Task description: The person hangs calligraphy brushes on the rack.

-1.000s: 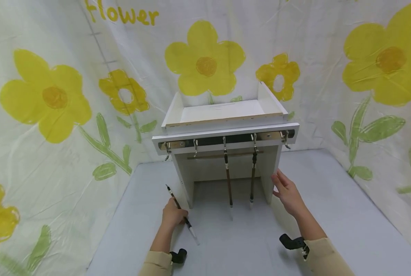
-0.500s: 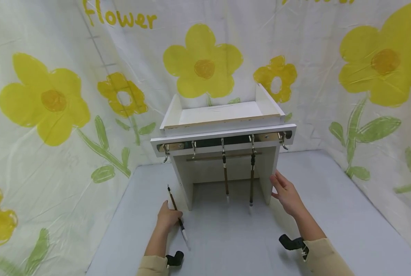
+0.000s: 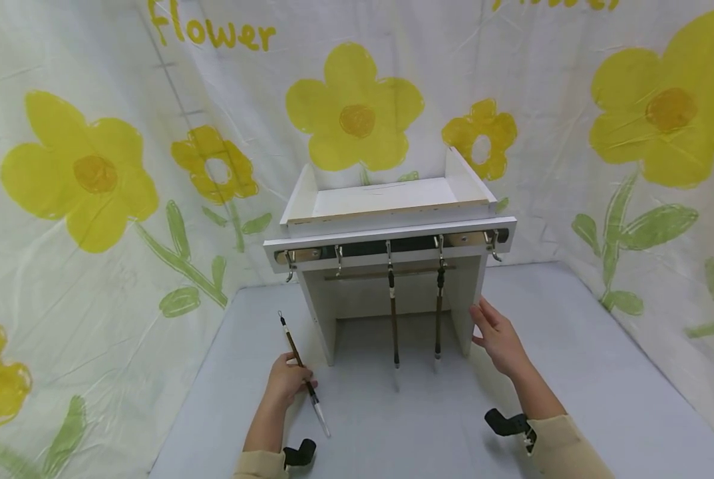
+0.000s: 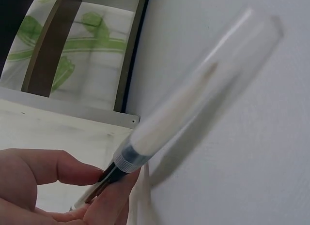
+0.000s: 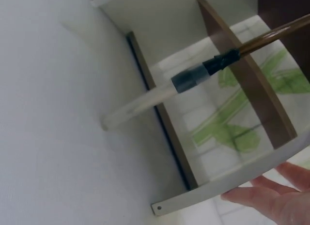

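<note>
My left hand (image 3: 287,380) pinches a calligraphy brush (image 3: 291,342) between thumb and fingers, left of a white shelf stand (image 3: 327,326). A small loop tops its upper end; a clear cap (image 4: 193,97) covers the pale bristles, pointing down towards me. Fingers of my right hand (image 3: 500,338) rest against the stand's right side panel (image 3: 467,293), near its front edge. Along the stand's front runs a hook rail (image 3: 362,247). From it hang two capped brushes, one in the middle (image 3: 394,319) and one to its right (image 3: 439,303).
Bare hooks include one at the far left (image 3: 290,265) and one at the far right (image 3: 495,247). A thin brown crossbar (image 3: 362,273) spans the stand's inside. Behind the grey-white tabletop (image 3: 548,319) hangs a white cloth (image 3: 422,40) with yellow flowers.
My left hand has moved left, away from the stand, carrying the brush; the brush's looped end now stands higher. The middle hanging brush has swung. My right hand stays at the panel.
</note>
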Motion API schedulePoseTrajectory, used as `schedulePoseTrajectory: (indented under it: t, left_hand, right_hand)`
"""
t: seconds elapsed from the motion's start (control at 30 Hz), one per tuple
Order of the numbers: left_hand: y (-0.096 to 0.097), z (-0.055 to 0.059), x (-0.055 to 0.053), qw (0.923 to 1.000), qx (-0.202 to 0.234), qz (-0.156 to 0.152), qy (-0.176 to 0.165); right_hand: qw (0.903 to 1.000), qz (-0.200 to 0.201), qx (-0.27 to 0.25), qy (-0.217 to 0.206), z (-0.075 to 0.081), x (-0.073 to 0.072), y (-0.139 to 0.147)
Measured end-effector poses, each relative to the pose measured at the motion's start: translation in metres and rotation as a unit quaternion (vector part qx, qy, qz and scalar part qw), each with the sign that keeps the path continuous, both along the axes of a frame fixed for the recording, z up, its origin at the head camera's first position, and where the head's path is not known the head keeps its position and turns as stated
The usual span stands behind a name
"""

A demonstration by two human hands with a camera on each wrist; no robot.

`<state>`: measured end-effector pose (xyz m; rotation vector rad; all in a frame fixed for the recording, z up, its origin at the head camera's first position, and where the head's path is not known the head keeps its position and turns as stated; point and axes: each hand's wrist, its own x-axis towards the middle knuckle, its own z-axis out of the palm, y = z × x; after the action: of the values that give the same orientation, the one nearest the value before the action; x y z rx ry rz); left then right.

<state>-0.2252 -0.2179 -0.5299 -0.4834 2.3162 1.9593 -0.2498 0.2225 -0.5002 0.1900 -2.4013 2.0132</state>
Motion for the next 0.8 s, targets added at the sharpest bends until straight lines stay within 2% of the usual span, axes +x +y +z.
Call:
schedulePoseTrajectory:
  t: [0.17, 0.53, 0.8]
  left_hand:
    - [-0.002, 0.006, 0.005, 0.9998, 0.015, 0.006, 0.011]
    - [-0.002, 0.021, 0.014, 0.9962, 0.041, -0.012, 0.076]
    - [0.001, 0.036, 0.019, 0.994, 0.026, 0.01, 0.106]
  right_hand:
    - [1.0, -0.001, 0.003, 0.002, 0.0, 0.001, -0.002]
    - [1.0, 0.002, 0.001, 0.0, 0.003, 0.002, 0.0]
    - [1.0, 0.002, -0.005, 0.005, 0.001, 0.001, 0.0]
